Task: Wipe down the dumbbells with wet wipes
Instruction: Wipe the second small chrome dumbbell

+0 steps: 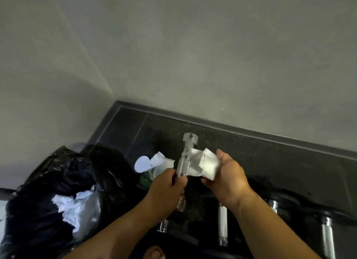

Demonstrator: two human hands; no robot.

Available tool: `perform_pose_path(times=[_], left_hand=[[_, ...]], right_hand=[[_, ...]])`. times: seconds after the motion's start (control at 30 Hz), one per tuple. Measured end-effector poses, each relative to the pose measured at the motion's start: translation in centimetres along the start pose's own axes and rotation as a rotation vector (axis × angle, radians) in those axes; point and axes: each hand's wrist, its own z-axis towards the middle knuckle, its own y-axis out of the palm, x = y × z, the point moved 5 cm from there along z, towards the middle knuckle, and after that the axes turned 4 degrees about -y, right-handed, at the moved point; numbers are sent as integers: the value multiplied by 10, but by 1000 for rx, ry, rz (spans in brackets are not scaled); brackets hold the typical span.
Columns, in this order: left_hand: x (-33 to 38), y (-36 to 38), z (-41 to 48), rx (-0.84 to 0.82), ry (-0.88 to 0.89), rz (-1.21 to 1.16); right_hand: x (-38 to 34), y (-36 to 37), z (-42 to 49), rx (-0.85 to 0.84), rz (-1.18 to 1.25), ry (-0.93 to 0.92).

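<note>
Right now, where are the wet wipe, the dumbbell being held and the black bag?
wet wipe (208, 164): head view, middle of the folded white sheet.
dumbbell (184, 164): head view, knurled part of its metal bar.
black bag (36, 183): head view, crinkled plastic of its side.

Left hand (167, 184), right hand (227, 178) — bare

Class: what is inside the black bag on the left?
Crumpled white wipes show in the open mouth of the bag. Anything deeper is hidden beneath them and behind the bag's dark folds.
</note>
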Motion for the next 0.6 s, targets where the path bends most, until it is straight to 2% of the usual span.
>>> perform_pose_path(times=[0.13, 0.23, 0.43, 0.6], left_hand=[[38, -1, -47, 75, 138, -67], [59, 3, -75, 159, 176, -60], [111, 4, -132, 154, 291, -37], [152, 8, -175, 58, 448, 21]], right_hand=[[-11, 19, -54, -161, 116, 40], [-25, 35, -103, -296, 171, -7], [-65, 30, -163, -254, -241, -469], [-110, 19, -197, -233, -211, -529]])
